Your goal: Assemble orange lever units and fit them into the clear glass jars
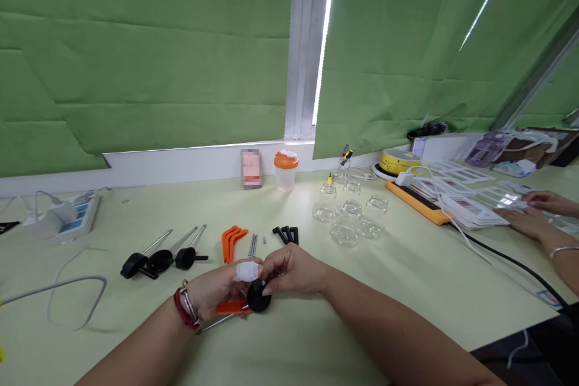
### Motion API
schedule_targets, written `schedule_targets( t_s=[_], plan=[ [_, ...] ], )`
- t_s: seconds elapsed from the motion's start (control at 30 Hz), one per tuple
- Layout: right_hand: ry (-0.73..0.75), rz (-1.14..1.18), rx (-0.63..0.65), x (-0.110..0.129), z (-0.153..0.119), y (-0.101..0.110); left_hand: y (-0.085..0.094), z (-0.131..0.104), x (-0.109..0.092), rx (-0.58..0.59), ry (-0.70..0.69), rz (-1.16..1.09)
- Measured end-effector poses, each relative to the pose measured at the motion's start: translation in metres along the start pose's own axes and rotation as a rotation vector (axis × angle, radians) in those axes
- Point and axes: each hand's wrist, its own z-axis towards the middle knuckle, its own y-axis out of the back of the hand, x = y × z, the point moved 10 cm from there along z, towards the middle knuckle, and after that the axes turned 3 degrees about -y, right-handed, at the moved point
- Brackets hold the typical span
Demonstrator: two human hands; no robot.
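Note:
My left hand (217, 289), with a white wrap on one finger, is closed round an assembly with an orange handle (233, 307), a black round part (259, 298) and a metal rod (221, 322) pointing down-left. The fingers of my right hand (289, 268) pinch at the top of the black part; a small piece there is hard to make out. Beyond my hands lie orange handles (233, 241), metal rods (252, 245) and black angled pieces (286, 234). To the left rest three black round parts with rods (160, 260).
Several glass jars (351, 217) stand right of centre, with screwdrivers (346, 155) behind. An orange-lidded cup (285, 172) is near the wall. Power strips (81, 217) and cables lie left and right. Another person's hands (529, 217) rest by papers at the far right.

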Motion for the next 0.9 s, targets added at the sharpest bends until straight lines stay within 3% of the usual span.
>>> schedule_targets(
  t_s=[0.17,0.43,0.9],
  plan=[
    [-0.041,0.063,-0.023,-0.004,-0.001,0.001,0.000,-0.002,-0.001,-0.013,0.002,0.020],
    [-0.006,0.069,0.004,0.005,-0.003,-0.005,-0.010,-0.004,-0.007,0.036,-0.052,0.033],
    [0.022,0.040,0.016,0.008,-0.002,-0.001,-0.010,-0.003,-0.006,0.068,-0.054,0.021]
  ],
)
